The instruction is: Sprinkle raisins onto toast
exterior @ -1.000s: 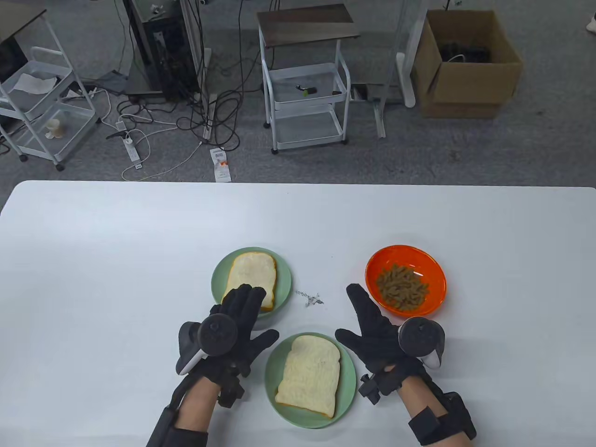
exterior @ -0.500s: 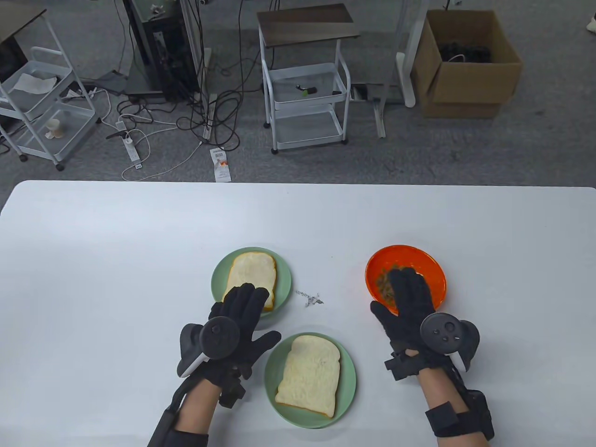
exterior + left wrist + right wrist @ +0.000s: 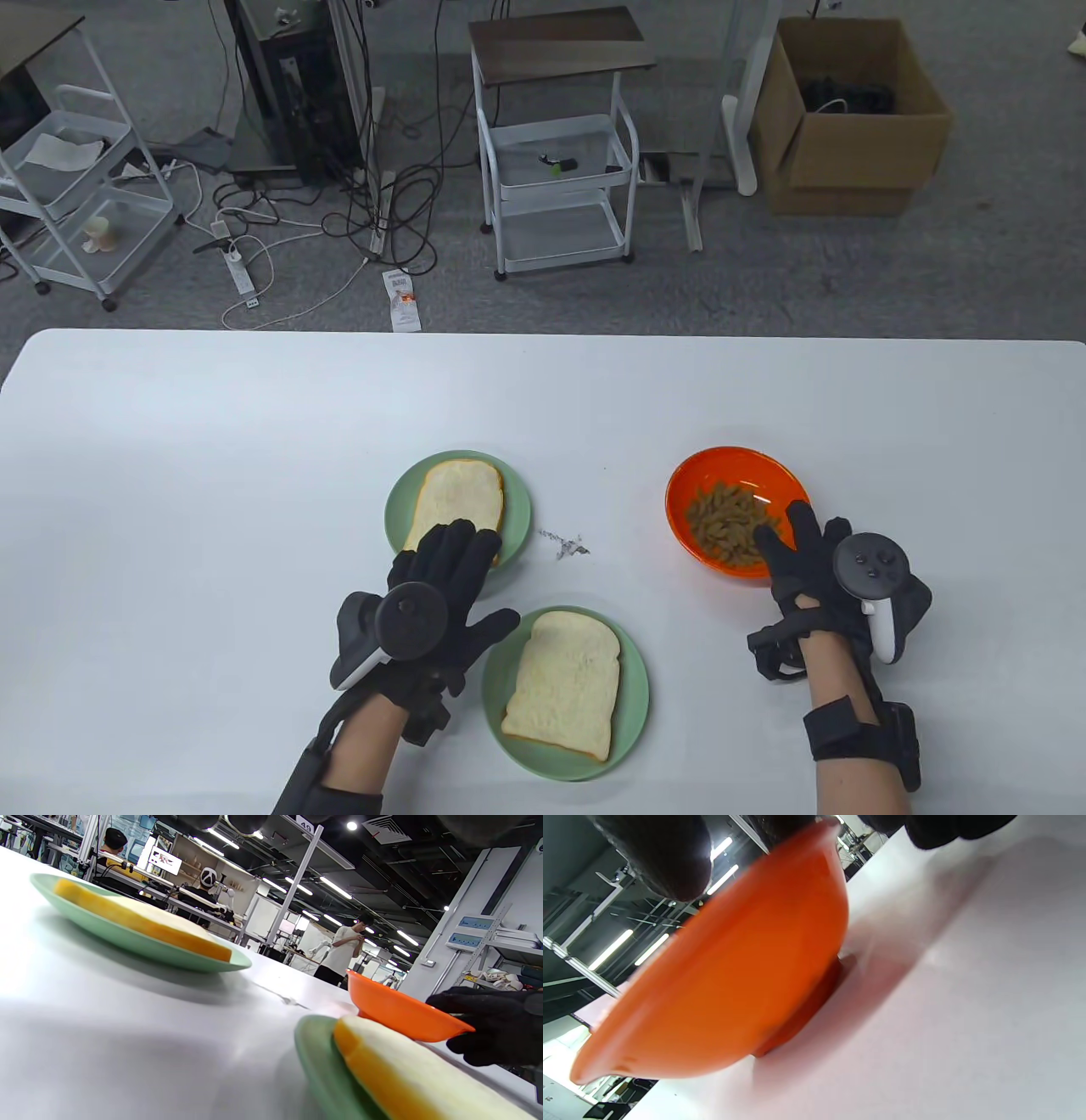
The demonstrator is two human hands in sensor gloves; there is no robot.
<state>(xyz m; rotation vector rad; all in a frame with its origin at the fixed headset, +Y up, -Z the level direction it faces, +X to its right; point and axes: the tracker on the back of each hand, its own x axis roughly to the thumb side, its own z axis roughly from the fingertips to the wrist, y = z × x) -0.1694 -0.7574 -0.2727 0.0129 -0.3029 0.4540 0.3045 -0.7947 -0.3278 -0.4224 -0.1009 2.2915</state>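
From the table view, my right hand [image 3: 810, 564] is at the near right rim of the orange bowl [image 3: 708, 465], fingers over the raisins [image 3: 721, 522]; whether it pinches any I cannot tell. I judge them small, light and sticky, best taken with the fingertips. My left hand [image 3: 441, 586] lies flat and open beside the near toast [image 3: 564, 683].

The left wrist view shows both toasts on green plates.

The right wrist view shows only the bowl wall under my fingers [image 3: 666, 853].
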